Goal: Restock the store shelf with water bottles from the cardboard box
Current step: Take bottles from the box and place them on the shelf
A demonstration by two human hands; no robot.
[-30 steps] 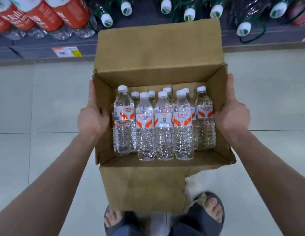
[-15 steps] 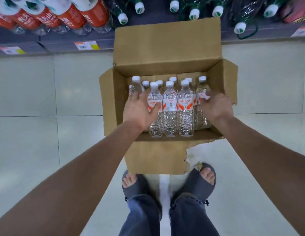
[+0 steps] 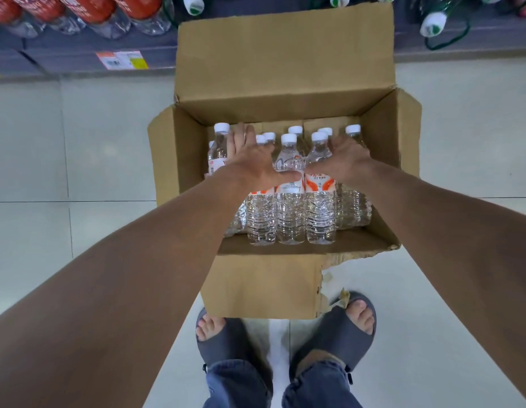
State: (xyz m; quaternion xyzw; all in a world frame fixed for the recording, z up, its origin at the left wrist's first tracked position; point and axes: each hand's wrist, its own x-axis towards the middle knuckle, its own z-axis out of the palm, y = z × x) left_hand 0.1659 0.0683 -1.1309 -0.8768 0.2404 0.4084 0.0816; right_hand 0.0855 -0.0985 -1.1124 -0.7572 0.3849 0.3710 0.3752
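Note:
An open cardboard box (image 3: 179,160) stands on the floor in front of my feet. In it, several clear water bottles (image 3: 289,213) with white caps and orange-and-white labels stand upright in rows. My left hand (image 3: 253,164) lies over the left front bottles, fingers stretched between the caps and thumb against the middle bottle. My right hand (image 3: 345,160) rests on the right bottles; its fingers curl down behind their necks, and its grip is hidden.
The bottom store shelf (image 3: 64,57) runs along the top, with a price tag (image 3: 122,60), large red-labelled bottles (image 3: 138,7) at left and green-capped bottles (image 3: 432,23) at right. The box's far flap (image 3: 285,54) stands up. My sandalled feet (image 3: 344,331) touch the torn near flap.
My hands left the box's outer sides and moved in over the bottles. The box went from being held up to resting on the floor. Both hands now reach deeper.

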